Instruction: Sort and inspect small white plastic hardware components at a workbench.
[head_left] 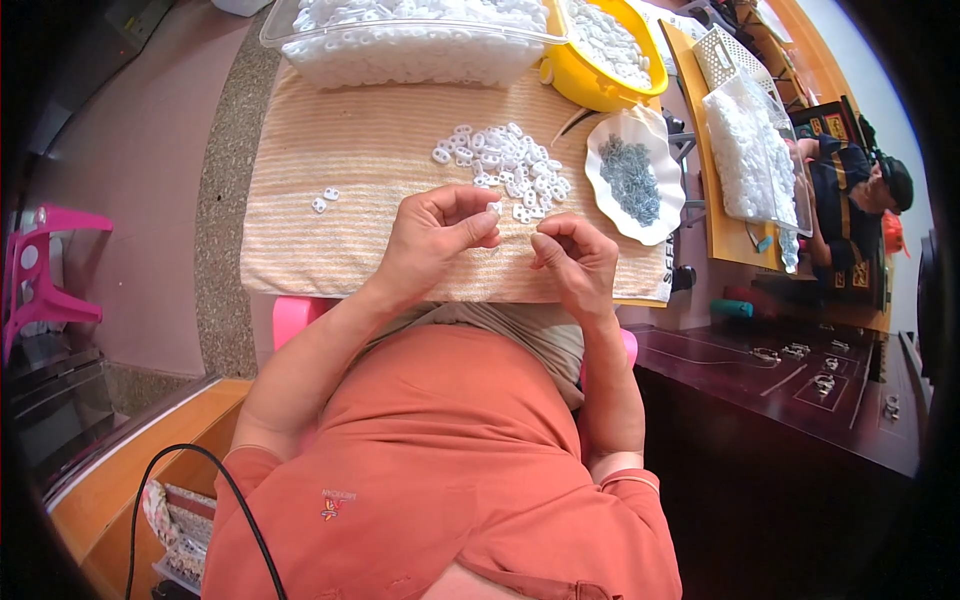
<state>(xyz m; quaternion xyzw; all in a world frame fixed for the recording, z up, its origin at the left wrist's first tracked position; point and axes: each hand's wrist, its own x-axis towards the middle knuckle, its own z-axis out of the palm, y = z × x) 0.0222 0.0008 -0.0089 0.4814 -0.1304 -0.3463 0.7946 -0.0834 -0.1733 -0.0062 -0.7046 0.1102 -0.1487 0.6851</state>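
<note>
My left hand (432,238) pinches a small white plastic piece (494,208) between thumb and forefinger, over the near part of the striped towel (340,245). Just to its right, my right hand (580,265) is closed in a pinch; what its fingertips hold, if anything, is too small to make out. Beyond both hands lies a loose pile of white plastic pieces (495,152), oval and with two holes each. A white scalloped dish (606,205) to the right holds many small grey metallic parts (628,178). Two more white pieces (325,199) lie apart on the left.
A clear plastic bin (400,62) full of white pieces stands at the far edge, beside a yellow basin (600,95) of similar pieces. Further right, another person (850,190) sits by a second filled clear bin (745,150). A pink stool (45,270) stands on the left floor.
</note>
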